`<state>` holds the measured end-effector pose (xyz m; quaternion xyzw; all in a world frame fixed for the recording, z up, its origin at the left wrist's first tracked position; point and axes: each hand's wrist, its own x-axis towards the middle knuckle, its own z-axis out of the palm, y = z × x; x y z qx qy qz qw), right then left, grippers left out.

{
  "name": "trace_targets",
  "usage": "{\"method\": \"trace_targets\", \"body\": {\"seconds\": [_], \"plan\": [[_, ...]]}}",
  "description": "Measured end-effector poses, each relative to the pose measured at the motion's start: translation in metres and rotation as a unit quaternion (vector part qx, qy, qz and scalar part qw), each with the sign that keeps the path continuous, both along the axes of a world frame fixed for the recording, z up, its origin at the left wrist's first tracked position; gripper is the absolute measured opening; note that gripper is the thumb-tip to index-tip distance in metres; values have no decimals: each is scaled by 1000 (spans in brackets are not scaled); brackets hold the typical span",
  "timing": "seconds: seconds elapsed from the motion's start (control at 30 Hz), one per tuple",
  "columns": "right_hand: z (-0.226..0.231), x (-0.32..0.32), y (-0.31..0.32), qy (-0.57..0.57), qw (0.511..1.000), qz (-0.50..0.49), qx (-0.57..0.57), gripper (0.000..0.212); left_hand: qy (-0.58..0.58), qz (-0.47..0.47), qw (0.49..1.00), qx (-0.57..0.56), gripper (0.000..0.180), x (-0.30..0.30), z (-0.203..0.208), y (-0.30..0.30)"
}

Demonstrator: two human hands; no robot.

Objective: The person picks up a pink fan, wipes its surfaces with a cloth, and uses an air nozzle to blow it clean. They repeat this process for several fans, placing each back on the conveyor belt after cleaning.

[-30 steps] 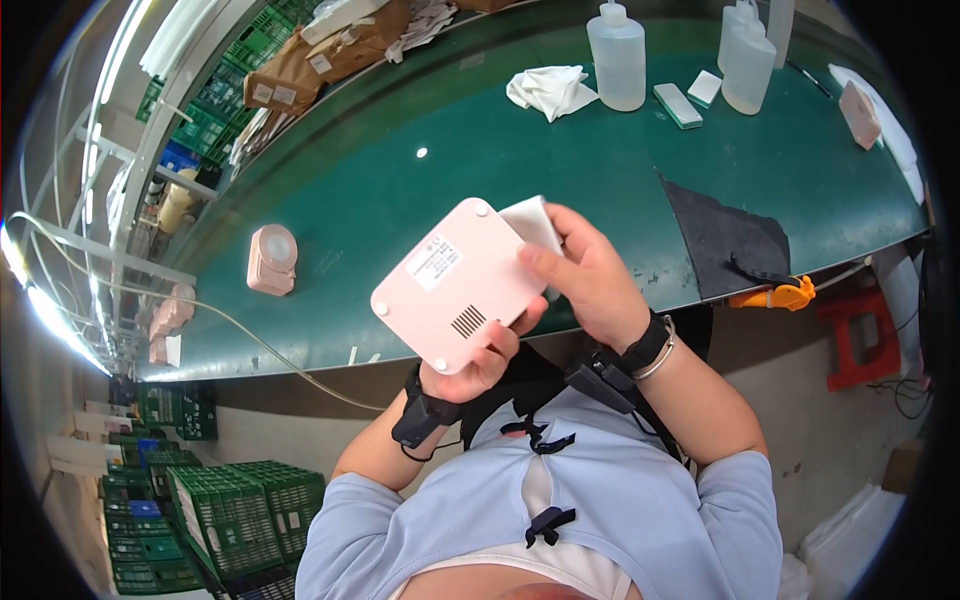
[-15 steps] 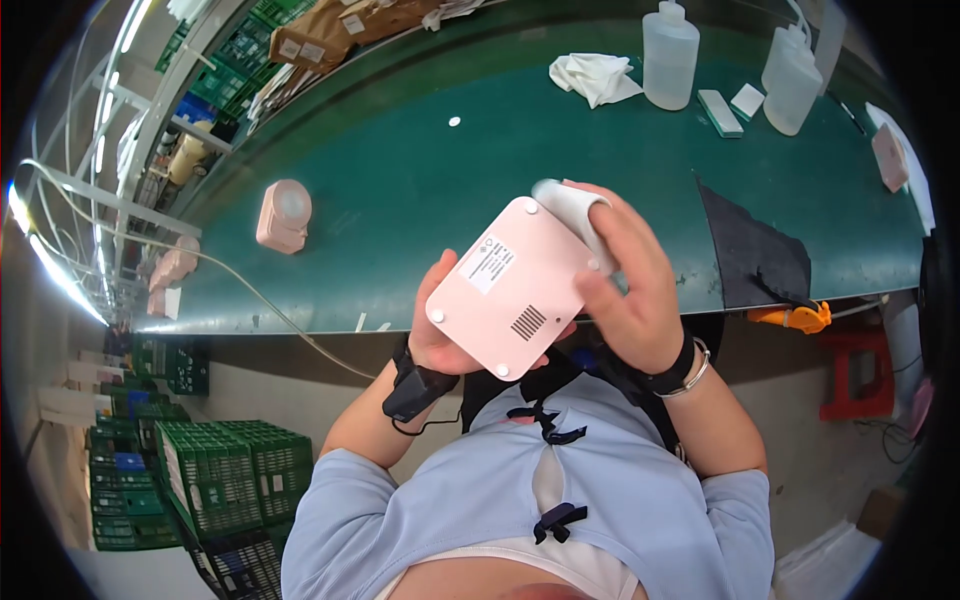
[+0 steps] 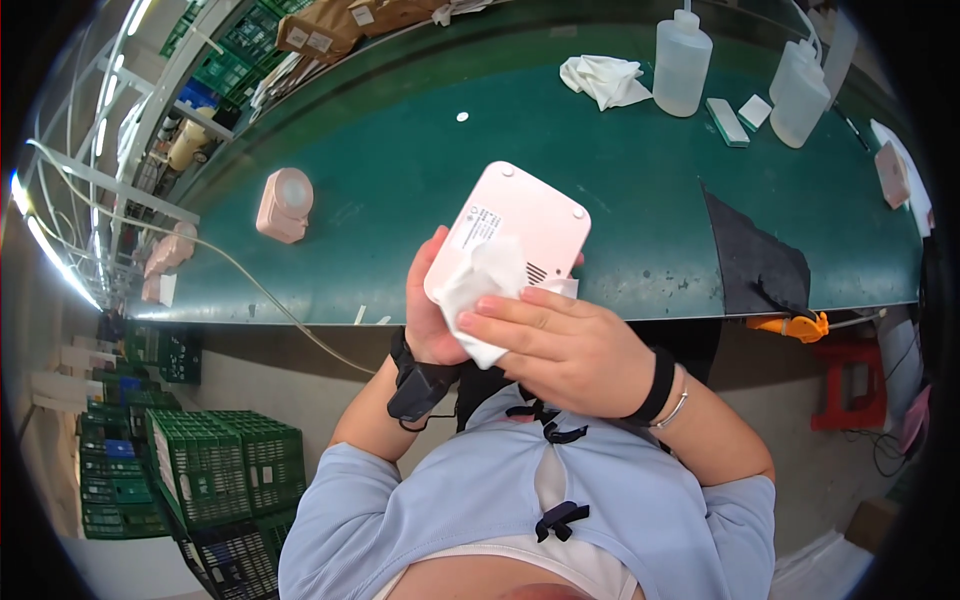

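I hold a pink square device (image 3: 520, 225) with rounded corners, underside up, above the near edge of the green table (image 3: 400, 190). My left hand (image 3: 432, 310) grips its lower left edge from behind. My right hand (image 3: 555, 345) presses a white cloth (image 3: 478, 290) flat against the device's lower face, fingers stretched across it. A white label and a small vent grille show on the pink surface.
A second pink device (image 3: 283, 205) lies on the table to the left with a cable running off. Two white squeeze bottles (image 3: 683, 62) (image 3: 800, 92), a crumpled white cloth (image 3: 603, 78), small white blocks and a black mat (image 3: 755, 262) lie farther right. Green crates (image 3: 210, 465) stand on the floor.
My right hand has slid from the device's upper right side down to its lower face with the cloth. The device has turned and moved slightly up and away.
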<state>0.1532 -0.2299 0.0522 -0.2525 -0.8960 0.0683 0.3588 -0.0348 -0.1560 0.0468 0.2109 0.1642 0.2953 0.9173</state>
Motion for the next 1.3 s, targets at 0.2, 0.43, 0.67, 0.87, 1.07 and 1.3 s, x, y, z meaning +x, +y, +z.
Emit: {"method": "trace_targets", "body": {"seconds": [0.2,0.43,0.67,0.87,1.07,1.3], "plan": [[-23,42,-2,103,993,-51,-21,27,-118,-21,993,7,85,0,2,3],[5,20,-3,295,937,-175,-68,20,-126,42,991,-31,83,-5,-3,-4],[-25,20,11,176,984,-7,-1,22,-51,66,996,10,75,11,13,8],[-27,30,12,384,876,-202,-208,29,-95,155,980,-79,66,22,18,16],[9,23,19,217,936,-273,-55,45,-53,120,990,49,60,30,8,13],[1,47,14,117,944,-298,-81,46,76,90,984,133,63,40,-2,-5]]}}
